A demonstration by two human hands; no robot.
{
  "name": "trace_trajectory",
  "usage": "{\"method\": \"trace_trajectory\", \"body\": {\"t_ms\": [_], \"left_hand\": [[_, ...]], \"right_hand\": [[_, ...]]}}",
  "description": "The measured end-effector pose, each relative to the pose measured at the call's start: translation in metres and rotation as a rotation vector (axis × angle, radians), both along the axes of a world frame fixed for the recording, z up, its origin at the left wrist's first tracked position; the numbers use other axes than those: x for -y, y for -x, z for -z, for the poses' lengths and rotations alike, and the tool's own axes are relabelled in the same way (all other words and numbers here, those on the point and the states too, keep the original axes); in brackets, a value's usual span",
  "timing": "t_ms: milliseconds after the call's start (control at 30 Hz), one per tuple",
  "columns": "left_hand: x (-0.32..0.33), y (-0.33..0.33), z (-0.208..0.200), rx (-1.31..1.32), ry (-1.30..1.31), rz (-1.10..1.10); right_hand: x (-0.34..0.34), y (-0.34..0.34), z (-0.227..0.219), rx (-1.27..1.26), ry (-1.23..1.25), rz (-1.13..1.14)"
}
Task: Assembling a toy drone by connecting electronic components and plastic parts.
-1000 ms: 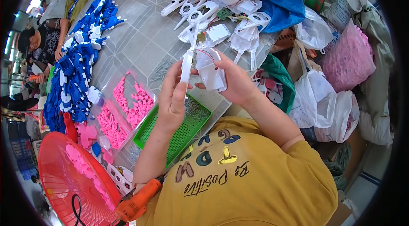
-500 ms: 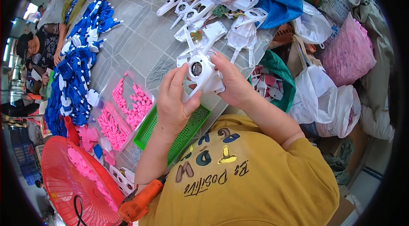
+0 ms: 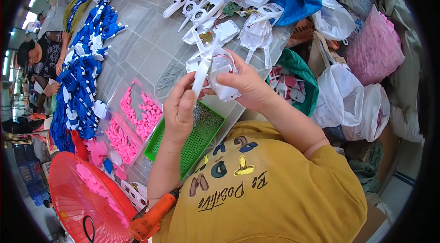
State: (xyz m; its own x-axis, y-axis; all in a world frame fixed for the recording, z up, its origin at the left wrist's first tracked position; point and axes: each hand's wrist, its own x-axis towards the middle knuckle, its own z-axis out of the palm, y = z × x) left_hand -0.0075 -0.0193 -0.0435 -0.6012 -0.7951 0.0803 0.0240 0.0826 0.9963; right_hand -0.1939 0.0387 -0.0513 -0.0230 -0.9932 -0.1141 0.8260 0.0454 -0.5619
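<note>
Above the table edge, my left hand (image 3: 180,105) pinches a thin white plastic shell (image 3: 202,72), turned nearly edge-on. Just to its right, my right hand (image 3: 250,83) grips a white plastic housing (image 3: 223,88), its thumb pressed on the face; a red wire shows near the top. The shell and housing are close together, and whether they touch is hard to tell. Behind them lie several more white plastic housings (image 3: 257,32), some with wires and a green circuit board. A green perforated basket (image 3: 183,153) with small metal screws stands below my left hand.
Pink plastic pieces (image 3: 147,110) lie in a clear tray left of the basket. A long pile of blue and white parts (image 3: 75,82) runs along the left, with another person behind it. An orange power screwdriver (image 3: 153,218) and a red basket (image 3: 87,197) are at lower left. Bags crowd the right.
The shell in my left hand has swung from face-up to edge-on and away from the housing. The housing's inner side and red wire now show; my right thumb has moved onto it.
</note>
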Motion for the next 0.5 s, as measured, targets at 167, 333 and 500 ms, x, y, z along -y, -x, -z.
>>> {"method": "trace_trajectory", "body": {"t_ms": [167, 333, 500], "left_hand": [[0.004, -0.002, 0.004, -0.027, -0.073, -0.018], [0.001, -0.003, 0.004, 0.072, -0.024, -0.032], [0.003, 0.005, 0.008, 0.114, 0.061, -0.086]], "right_hand": [[0.001, -0.007, -0.002, -0.487, -0.080, 0.182], [0.001, -0.010, -0.013, -0.791, -0.163, 0.280], [0.002, -0.011, 0.006, -0.955, -0.104, 0.395]]}}
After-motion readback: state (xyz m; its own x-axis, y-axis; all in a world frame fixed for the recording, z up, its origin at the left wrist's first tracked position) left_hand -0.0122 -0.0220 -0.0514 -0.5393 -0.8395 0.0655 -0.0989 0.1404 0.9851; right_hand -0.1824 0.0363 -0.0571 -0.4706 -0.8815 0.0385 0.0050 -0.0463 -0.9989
